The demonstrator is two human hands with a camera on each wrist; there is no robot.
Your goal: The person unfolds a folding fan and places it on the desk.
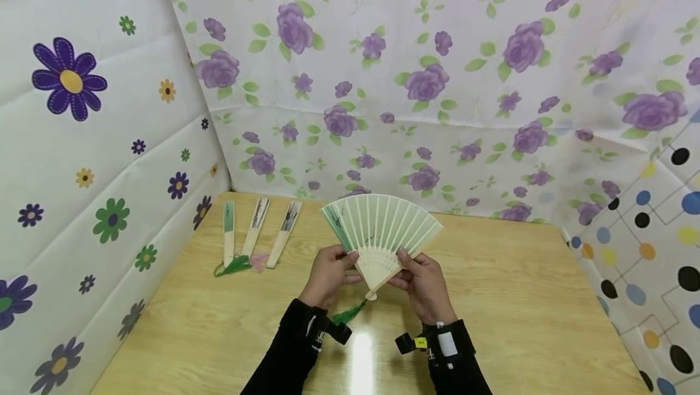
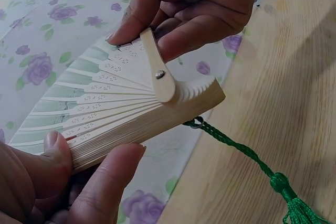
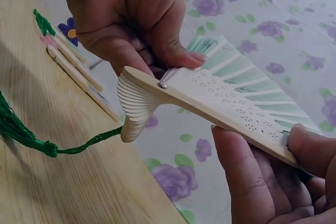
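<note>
Pale-green fan (image 1: pixel 385 225), spread | left hand (image 1: pixel 330 274), right hand (image 1: pixel 428 282) pinch its sides | I'd swing both edges evenly, gently

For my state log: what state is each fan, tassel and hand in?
Held fan: spread, bunched at left edge
Its green tassel: dangling
Left table fan: folded
Middle table fan: folded
Right table fan: folded
Green table tassel: lying down
Pink tassel: lying down
Left hand: gripping held fan
Right hand: gripping held fan

Rose-printed cloth (image 1: pixel 394 97) (purple) behind wooden table (image 1: pixel 508 298).
</note>
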